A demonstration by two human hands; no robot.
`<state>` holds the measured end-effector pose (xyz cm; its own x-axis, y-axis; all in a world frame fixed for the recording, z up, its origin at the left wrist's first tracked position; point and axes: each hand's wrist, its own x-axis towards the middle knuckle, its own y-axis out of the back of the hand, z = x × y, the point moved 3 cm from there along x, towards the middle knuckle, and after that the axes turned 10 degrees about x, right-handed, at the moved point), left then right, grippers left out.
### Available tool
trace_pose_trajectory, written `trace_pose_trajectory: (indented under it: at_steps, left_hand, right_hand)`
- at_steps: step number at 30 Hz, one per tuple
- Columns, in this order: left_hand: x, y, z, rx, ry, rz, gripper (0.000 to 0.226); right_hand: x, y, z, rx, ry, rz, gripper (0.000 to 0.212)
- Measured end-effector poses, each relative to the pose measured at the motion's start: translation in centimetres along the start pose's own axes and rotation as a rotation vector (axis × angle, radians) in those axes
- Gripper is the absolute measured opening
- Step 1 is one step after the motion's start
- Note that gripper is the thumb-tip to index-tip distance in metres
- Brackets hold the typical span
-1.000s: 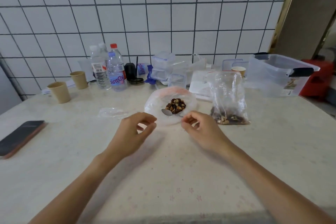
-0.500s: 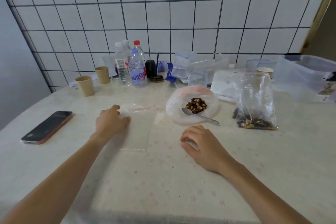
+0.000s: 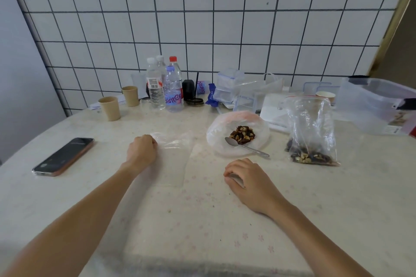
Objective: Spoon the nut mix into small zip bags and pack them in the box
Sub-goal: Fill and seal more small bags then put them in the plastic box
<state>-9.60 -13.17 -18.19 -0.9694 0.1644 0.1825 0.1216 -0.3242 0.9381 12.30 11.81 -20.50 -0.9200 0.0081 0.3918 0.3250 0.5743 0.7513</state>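
Standing beside the bench [image 3: 202, 220], I see the left hand [image 3: 141, 152] with its fingers curled at the left edge of an empty zip bag [image 3: 173, 157]; it seems to pinch the plastic there, but the fingertips are hidden, so I cannot tell for sure. The bag lies flat, its long side running from the person toward the wall, with the crumpled end at the far side, just beside the left hand. The right hand [image 3: 249, 180] rests on the bench with fingers loosely bent and holds nothing. The spoon [image 3: 246, 148] lies just beyond it, its handle pointing toward the right hand and its bowl touching the nut mix [image 3: 242, 134] on the plastic sheet [image 3: 216, 139]. So, in my judgement, the right hand is nearer to the spoon. The clear box [image 3: 371, 105] stands well apart, at the far right.
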Motion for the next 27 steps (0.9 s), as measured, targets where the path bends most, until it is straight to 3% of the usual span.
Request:
trace_pose_trajectory:
  at_steps: [5, 10, 16, 18, 21, 27]
  left_hand:
    - [-2.3, 2.2, 1.5, -0.132, -0.095, 0.190, 0.013]
    - [-6.7, 5.5, 4.8, -0.289, -0.270, 0.386, 0.010]
    - [-11.7, 7.7, 8.9, -0.403, -0.420, 0.470, 0.007]
    - [-12.8, 8.0, 9.9, -0.424, -0.454, 0.490, 0.007]
    - [-14.1, 8.1, 11.2, -0.460, -0.523, 0.509, 0.006]
    - [-15.4, 7.1, 13.3, -0.540, -0.602, 0.436, 0.004]
  right_hand:
    - [0.0, 0.3, -0.2, 0.050, -0.058, -0.011, 0.017]
    - [0.1, 1.2, -1.3, 0.406, -0.250, 0.105, 0.023]
    - [2.6, 4.7, -4.3, 0.701, -0.403, 0.175, 0.069]
    - [3.2, 5.7, -4.7, 0.730, -0.485, 0.153, 0.073]
    - [3.5, 6.9, -5.3, 0.856, -0.531, 0.154, 0.063]
    - [3.0, 8.9, -5.0, 1.050, -0.583, 0.371, 0.027]
